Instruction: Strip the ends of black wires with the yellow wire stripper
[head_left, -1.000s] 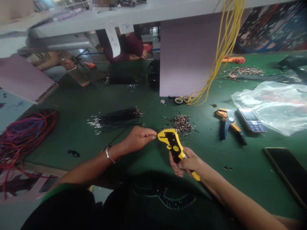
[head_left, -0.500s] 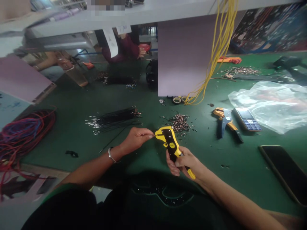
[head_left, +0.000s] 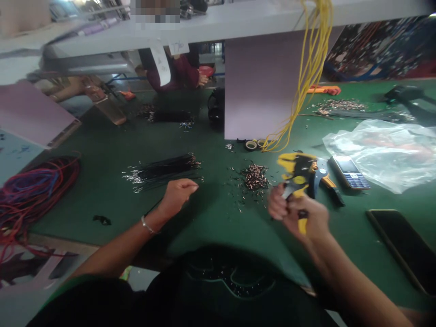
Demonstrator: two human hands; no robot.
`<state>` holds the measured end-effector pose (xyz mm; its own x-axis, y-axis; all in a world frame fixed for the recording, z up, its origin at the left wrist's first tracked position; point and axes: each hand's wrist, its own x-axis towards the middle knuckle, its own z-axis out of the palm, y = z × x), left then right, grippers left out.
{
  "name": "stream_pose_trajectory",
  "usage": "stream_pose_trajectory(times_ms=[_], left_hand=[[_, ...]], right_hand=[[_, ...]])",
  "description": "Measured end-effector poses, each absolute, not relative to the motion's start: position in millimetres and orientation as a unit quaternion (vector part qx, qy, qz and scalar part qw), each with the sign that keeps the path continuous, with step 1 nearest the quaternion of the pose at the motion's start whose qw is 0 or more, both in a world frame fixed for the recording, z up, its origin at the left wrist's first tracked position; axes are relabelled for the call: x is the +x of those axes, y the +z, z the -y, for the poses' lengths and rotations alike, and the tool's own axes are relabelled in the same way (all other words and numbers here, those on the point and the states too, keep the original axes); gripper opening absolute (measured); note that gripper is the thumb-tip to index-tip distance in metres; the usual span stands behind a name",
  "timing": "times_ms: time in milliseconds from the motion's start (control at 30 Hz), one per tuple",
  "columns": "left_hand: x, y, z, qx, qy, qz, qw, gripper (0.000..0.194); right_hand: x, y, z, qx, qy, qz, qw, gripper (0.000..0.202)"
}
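Note:
My left hand (head_left: 177, 196) is closed in a pinch just below the right end of a bundle of black wires (head_left: 166, 169). A thin black wire (head_left: 152, 207) shows behind it; its other end is hidden in the fingers. My right hand (head_left: 303, 213) wraps the handles of a yellow and black wire stripper (head_left: 299, 175), which is slightly blurred and lifted above the table, its jaws pointing left. Between the hands lies a pile of short wire offcuts (head_left: 255, 176). A second wire stripper (head_left: 325, 177), blue and orange, lies partly behind the held one.
To the right are a keypad phone (head_left: 350, 171), a smartphone (head_left: 403, 247) and a clear plastic bag (head_left: 384, 154). Yellow wires (head_left: 311, 72) hang from the shelf (head_left: 238, 18) by an upright panel (head_left: 262, 86). Red and blue wire coils (head_left: 37, 186) lie left. Another person's hand (head_left: 203, 79) shows across the table.
My right hand has carried the wire stripper up and right, away from my left hand. My left hand has drawn back a little to the left, still pinched.

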<state>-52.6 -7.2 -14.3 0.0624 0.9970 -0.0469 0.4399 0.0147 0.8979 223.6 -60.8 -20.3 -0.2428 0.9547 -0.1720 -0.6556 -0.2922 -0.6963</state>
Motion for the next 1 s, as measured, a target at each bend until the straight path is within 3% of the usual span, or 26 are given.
stream_pose_trajectory(times_ms=[67,200,367,633,1000], left_hand=[[-53,-13,6,0.607,0.341,-0.589,0.411,0.01],[-40,-4,2,0.522,0.365,-0.573,0.515,0.012],[-31,5,3,0.461,0.354,-0.538,0.611,0.019],[-20,7,9,0.436,0.357,-0.533,0.632,0.021],[15,5,17,0.413,0.318,-0.524,0.673,0.012]], right_hand=[[226,-21,56,-0.31,0.738,0.275,0.533,0.023],[208,-38,62,-0.288,0.798,0.31,0.428,0.023],[202,-51,66,-0.278,0.788,0.33,0.439,0.026],[203,-57,63,-0.28,0.79,0.359,0.411,0.035],[202,-53,65,-0.337,0.724,0.386,0.461,0.036]])
